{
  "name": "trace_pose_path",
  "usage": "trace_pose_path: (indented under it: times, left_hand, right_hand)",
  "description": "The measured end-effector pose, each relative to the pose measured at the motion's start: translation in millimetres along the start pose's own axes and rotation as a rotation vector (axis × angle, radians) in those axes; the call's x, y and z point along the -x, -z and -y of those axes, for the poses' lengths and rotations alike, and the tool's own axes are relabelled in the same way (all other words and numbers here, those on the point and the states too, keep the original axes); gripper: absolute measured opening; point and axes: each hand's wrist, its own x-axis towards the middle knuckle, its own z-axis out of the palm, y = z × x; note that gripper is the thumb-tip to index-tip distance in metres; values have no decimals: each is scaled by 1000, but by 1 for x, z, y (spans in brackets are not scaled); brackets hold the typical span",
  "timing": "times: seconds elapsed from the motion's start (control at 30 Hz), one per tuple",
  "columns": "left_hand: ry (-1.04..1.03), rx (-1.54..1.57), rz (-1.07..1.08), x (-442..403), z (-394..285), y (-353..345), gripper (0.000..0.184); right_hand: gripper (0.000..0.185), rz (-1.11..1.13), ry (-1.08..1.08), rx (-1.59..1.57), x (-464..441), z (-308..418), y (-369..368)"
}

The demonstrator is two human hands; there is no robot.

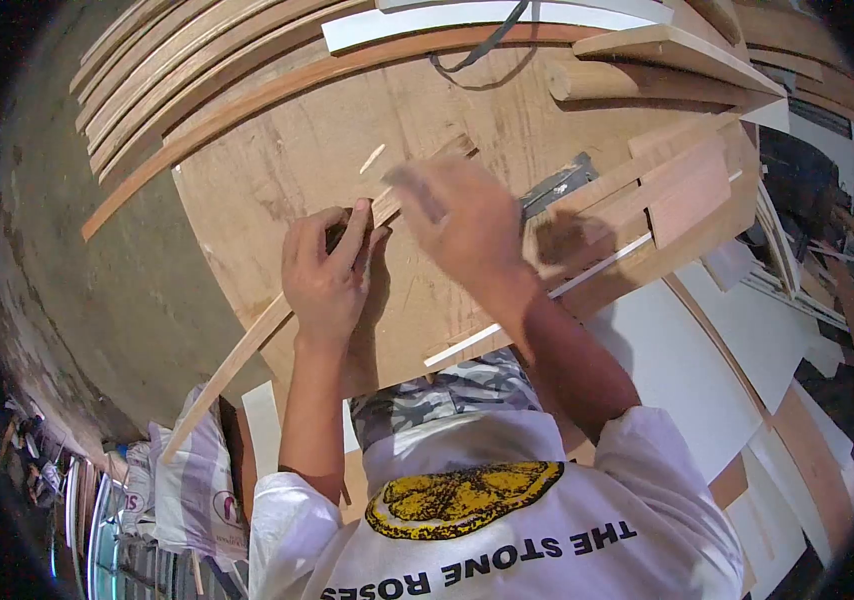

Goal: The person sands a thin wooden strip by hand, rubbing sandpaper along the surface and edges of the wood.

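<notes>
A long, narrow wooden strip (232,370) runs diagonally from the lower left, over the plywood worktop (257,170), and under both hands. My left hand (327,265) is closed round its middle part, with thumb and fingers pressing it from both sides. Just beyond, my right hand (467,225) is over the strip's upper part with bent fingers. Its fingertips are smeared by motion, so I cannot tell whether it holds anything. A small pale wood sliver (373,158) lies beside the strip. Right of my right hand rests a dark grey object (559,187), partly hidden.
Several long wooden strips (177,85) lie at the back left. A rounded wooden piece (637,82) and a dark strap (482,50) lie at the back. Boards (687,190) lie on the right, with white panels (687,370) below. A sack (202,480) stands lower left.
</notes>
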Motion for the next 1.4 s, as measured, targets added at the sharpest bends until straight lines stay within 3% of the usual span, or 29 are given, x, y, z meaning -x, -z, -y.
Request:
trace_pose_path:
  times: [0.07, 0.17, 0.27, 0.4, 0.5, 0.6, 0.7, 0.8, 0.9, 1.1, 1.2, 1.3, 1.4]
  left_hand:
    - [30, 9, 6, 1, -2, 0, 42]
    - [50, 29, -1, 1, -2, -1, 43]
    - [39, 27, 0, 3, 3, -3, 43]
    - [63, 64, -8, 1, -1, -2, 42]
    - [84, 80, -12, -1, -4, 0, 42]
    - [98, 72, 13, 0, -1, -3, 41]
    - [66, 67, 11, 1, 1, -2, 41]
    - [78, 92, 8, -1, -1, 0, 41]
    - [91, 84, -4, -1, -4, -1, 41]
    - [58, 86, -29, -1, -2, -3, 44]
    - [93, 49, 31, -2, -4, 1, 39]
    - [73, 74, 21, -3, -2, 2, 39]
    - [60, 113, -21, -3, -2, -1, 42]
  right_hand:
    - [19, -21, -88, 130, -15, -17, 8]
    - [18, 150, -413, 312, -36, -4, 23]
    - [18, 56, 50, 51, 0, 12, -7]
    - [20, -14, 19, 184, -8, -10, -1]
    - [18, -4, -184, 211, -29, -9, 24]
    - [18, 83, -73, 130, -8, 5, -3]
    - [21, 130, -161, 166, -17, 10, 11]
    - [25, 108, -489, 285, -46, -11, 38]
    - [28, -84, -257, 229, -23, -26, 24]
    - [31, -191, -399, 166, -22, -28, 34]
    - [27, -119, -210, 178, -26, -10, 35]
    - [28, -96, -157, 124, -22, -25, 14]
    - [28, -89, -285, 213, -27, -33, 21]
